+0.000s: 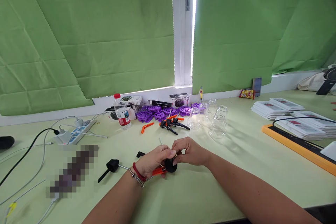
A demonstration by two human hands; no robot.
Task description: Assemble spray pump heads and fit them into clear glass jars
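My left hand [156, 161], a red cord and a metal bracelet at its wrist, is closed around a black round-ended part [171, 166]. My right hand [189, 151] pinches at the upper side of that same part; what lies between its fingertips is partly hidden. An orange piece [158, 171] shows under my left fingers, with a thin metal rod beside it. Left of my wrist lies a black cup-shaped piece [112, 165] with a black arm and a metal rod. A small black bent piece [140, 154] rests just behind my left hand.
Farther back lie black-and-orange assemblies [172, 123], a loose orange piece [147, 127] and purple plastic parts [154, 112]. Several clear glass jars [217, 127] stand at right of these, a water bottle [122, 113] at left. A power strip [82, 131] with cables is farther left; white stacks [301, 127] are right.
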